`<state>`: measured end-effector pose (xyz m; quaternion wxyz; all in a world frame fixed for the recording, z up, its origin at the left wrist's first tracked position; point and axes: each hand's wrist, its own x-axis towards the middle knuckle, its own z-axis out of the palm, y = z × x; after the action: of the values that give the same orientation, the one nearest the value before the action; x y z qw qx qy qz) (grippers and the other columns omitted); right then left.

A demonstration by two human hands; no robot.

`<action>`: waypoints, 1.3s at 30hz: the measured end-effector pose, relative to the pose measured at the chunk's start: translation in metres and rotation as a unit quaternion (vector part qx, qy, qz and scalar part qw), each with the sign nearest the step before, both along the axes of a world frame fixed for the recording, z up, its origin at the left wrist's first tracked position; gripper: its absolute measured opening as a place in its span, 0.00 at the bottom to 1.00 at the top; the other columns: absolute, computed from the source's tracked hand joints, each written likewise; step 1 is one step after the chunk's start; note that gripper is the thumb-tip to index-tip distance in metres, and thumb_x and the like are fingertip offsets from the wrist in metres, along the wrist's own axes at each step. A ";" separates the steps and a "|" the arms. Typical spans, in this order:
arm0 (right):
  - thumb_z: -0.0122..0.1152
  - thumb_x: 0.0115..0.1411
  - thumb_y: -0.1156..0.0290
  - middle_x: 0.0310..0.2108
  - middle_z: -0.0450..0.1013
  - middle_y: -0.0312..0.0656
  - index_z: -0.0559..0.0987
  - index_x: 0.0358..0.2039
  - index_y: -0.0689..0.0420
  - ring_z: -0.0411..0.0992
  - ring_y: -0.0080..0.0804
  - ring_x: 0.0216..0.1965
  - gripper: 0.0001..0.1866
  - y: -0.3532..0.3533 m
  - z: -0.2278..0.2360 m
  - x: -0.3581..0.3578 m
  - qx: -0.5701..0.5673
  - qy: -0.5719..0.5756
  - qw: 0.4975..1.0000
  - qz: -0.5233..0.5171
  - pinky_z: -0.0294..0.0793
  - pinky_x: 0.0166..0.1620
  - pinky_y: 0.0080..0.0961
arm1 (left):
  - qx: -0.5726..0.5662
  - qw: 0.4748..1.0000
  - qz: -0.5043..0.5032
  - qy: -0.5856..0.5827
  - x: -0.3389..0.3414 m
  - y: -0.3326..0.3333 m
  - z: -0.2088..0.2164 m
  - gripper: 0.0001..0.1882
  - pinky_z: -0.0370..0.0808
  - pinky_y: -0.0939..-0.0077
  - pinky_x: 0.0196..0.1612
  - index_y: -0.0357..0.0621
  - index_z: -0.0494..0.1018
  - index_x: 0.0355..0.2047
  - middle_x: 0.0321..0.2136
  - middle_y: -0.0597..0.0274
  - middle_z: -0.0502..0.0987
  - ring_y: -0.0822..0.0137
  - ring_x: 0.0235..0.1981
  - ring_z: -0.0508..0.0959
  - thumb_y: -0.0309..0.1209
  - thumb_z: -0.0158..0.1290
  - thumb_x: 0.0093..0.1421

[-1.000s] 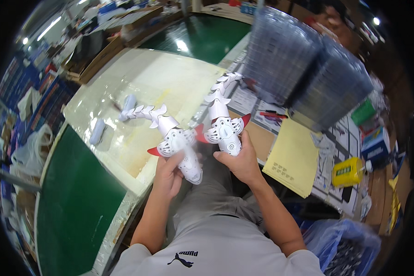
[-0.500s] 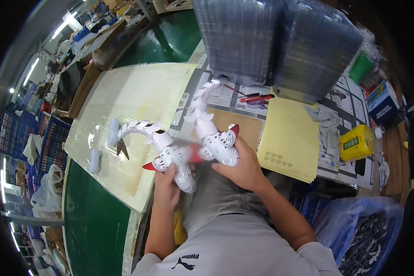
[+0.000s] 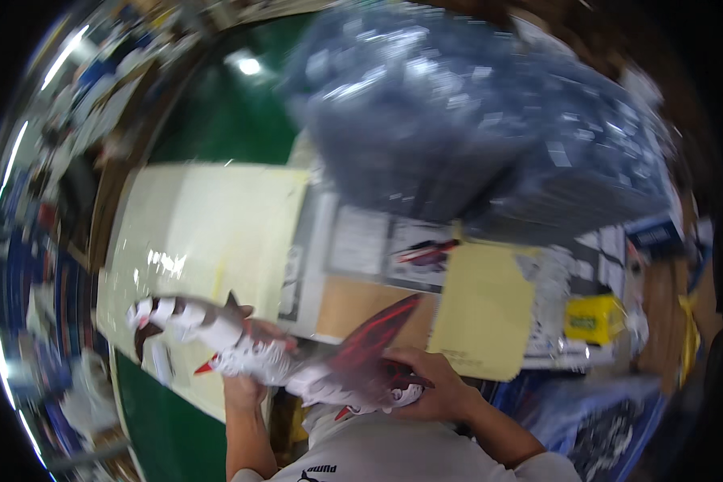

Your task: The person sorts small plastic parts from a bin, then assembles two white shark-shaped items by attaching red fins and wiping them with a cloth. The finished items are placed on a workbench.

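Both hands are low in the middle, in front of my shirt, and motion blurs what they hold. My left hand (image 3: 245, 390) is closed around a white plastic toy dragon (image 3: 253, 357) with red tips; its segmented tail (image 3: 185, 311) curves left over the board to a dark, forked end. My right hand (image 3: 446, 388) grips a second white toy dragon (image 3: 341, 381). From its side a dark red, pointed wing (image 3: 375, 333) with bright red streaks rises. The two bodies overlap or touch; I cannot tell which. The second one's tail does not show clearly.
A pale, film-covered board (image 3: 201, 221) lies at left over a green table (image 3: 217, 120). Tall plastic-wrapped stacks (image 3: 426, 128) stand at the back. Yellow sheets (image 3: 486, 313), brown cardboard (image 3: 345, 301), a red-handled tool (image 3: 426, 251) and a yellow container (image 3: 593, 319) lie at right. A blue lined bin (image 3: 610, 434) stands lower right.
The view has tilted, so the table sits lower. Both toys have turned over; the right one's tail no longer points up, and a dark red wing now shows.
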<state>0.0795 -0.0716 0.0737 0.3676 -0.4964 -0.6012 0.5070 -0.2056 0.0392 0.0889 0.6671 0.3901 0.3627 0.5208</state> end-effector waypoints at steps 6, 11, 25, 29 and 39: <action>0.84 0.45 0.66 0.56 0.75 0.48 0.70 0.64 0.62 0.75 0.34 0.56 0.47 -0.095 0.104 0.036 -0.007 0.114 0.940 -0.321 0.73 0.61 0.33 | 0.143 0.951 -0.235 0.138 0.085 0.018 0.126 0.71 0.84 0.63 0.34 0.40 0.41 0.75 0.38 0.48 0.77 0.57 0.32 0.82 0.60 0.74 0.45; 0.78 0.51 0.70 0.43 0.76 0.37 0.71 0.60 0.60 0.75 0.25 0.43 0.37 -0.227 0.155 0.071 0.053 0.295 0.750 -0.589 0.76 0.47 0.27 | 0.087 0.875 -0.473 0.056 0.194 -0.028 0.176 0.71 0.87 0.62 0.34 0.38 0.40 0.75 0.46 0.40 0.75 0.55 0.33 0.84 0.60 0.74 0.47; 0.74 0.58 0.67 0.39 0.78 0.36 0.74 0.55 0.61 0.73 0.20 0.32 0.27 -0.515 0.176 0.007 0.090 0.098 0.171 -0.976 0.75 0.34 0.25 | -0.064 0.433 -0.892 0.110 0.454 -0.382 0.156 0.40 0.85 0.63 0.32 0.46 0.55 0.70 0.44 0.50 0.81 0.59 0.34 0.85 0.36 0.64 0.63; 0.74 0.57 0.65 0.39 0.78 0.37 0.74 0.56 0.60 0.74 0.23 0.31 0.29 -0.504 0.175 -0.038 0.102 0.120 0.056 -0.986 0.75 0.34 0.25 | -0.066 0.301 -0.947 0.086 0.466 -0.425 0.152 0.28 0.85 0.62 0.29 0.44 0.61 0.65 0.43 0.51 0.82 0.59 0.33 0.85 0.41 0.55 0.71; 0.75 0.56 0.65 0.44 0.78 0.40 0.74 0.58 0.59 0.77 0.27 0.38 0.31 -0.489 0.167 -0.130 0.132 0.150 -0.125 -0.972 0.78 0.39 0.28 | -0.045 0.157 -0.981 0.103 0.440 -0.521 0.137 0.24 0.85 0.63 0.26 0.40 0.73 0.54 0.38 0.54 0.83 0.61 0.29 0.85 0.47 0.55 0.70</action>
<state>-0.0504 -0.5611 0.2405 -0.6026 0.3972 -0.5461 0.4253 0.2346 -0.4819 0.2255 0.5958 0.4405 -0.2340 -0.6294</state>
